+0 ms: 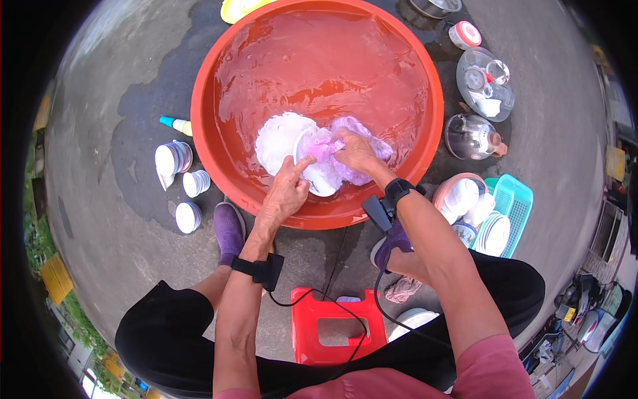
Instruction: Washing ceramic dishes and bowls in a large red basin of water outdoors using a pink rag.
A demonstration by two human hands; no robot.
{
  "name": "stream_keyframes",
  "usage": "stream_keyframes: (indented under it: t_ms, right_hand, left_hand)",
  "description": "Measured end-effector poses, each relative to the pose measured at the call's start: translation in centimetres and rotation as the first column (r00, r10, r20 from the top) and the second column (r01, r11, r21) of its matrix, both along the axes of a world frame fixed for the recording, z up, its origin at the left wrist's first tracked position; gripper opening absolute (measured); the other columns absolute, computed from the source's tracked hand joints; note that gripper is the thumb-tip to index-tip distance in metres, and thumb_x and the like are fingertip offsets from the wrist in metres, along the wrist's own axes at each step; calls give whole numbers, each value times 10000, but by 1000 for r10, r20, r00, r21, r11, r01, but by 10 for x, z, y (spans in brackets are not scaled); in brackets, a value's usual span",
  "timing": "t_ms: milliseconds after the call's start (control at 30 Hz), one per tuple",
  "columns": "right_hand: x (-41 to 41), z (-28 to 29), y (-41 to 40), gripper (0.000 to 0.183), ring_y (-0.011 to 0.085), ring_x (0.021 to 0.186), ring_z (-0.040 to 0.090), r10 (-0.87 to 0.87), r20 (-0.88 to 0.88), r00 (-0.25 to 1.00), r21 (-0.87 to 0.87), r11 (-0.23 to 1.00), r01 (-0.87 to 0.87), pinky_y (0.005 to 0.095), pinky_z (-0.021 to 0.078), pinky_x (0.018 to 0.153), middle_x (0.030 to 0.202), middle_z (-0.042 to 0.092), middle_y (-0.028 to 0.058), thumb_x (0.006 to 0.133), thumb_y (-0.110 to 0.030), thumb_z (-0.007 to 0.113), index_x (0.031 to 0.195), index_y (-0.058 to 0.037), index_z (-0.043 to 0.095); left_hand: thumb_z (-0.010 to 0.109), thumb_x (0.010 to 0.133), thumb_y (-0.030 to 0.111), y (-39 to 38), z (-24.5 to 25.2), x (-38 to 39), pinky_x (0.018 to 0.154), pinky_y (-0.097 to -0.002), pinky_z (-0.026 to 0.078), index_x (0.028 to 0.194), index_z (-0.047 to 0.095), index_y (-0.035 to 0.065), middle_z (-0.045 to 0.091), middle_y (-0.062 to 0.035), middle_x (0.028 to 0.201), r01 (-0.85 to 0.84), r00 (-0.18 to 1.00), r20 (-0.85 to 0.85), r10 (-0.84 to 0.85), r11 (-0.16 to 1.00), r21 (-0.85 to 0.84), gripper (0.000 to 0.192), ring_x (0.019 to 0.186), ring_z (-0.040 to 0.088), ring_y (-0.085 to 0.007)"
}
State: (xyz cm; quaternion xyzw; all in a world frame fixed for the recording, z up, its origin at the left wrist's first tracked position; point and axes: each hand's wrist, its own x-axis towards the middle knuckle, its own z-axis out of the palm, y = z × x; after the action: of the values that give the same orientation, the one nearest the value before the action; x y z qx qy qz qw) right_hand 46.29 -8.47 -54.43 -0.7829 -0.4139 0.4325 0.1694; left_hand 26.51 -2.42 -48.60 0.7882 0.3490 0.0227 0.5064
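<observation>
A large orange-red plastic basin of water lies before me. My left hand grips the rim of a white bowl, which is tilted at the basin's near side. With my right hand I hold a lilac, loosely knitted cloth against the bowl's inside. Part of the cloth trails in the water to the right. Another white, round dish-like thing lies left of the bowl, its outline blurred by the water.
Stacked white dishes and a squeeze bottle stand left. Along the right are a clear bowl of small items, a metal kettle and a teal basket with crockery beside it. A red stool stands below; cables hang from my wrist straps.
</observation>
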Motion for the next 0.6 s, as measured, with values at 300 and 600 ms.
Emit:
stream_keyframes:
  t_ms: [300,600]
  right_hand:
    - [40,16,-7,539,333,1081,534,70,52,996,75,994,-74,384,424,914,1133,581,179,690,-304,637,1185,-120,533]
    - [73,15,-7,627,375,1108,495,66,457,887,40,995,-95,455,407,930,1275,453,194,750,-259,622,1330,-234,384]
  left_hand:
    - [697,658,121,-3,-16,40,947,-528,317,1042,606,119,380,-255,1216,289,955,-244,-169,720,632,395,1129,341,-469]
    - [582,848,152,15,17,58,747,-338,472,1006,608,8,623,-147,808,203,977,44,-206,976,74,215,761,593,-263]
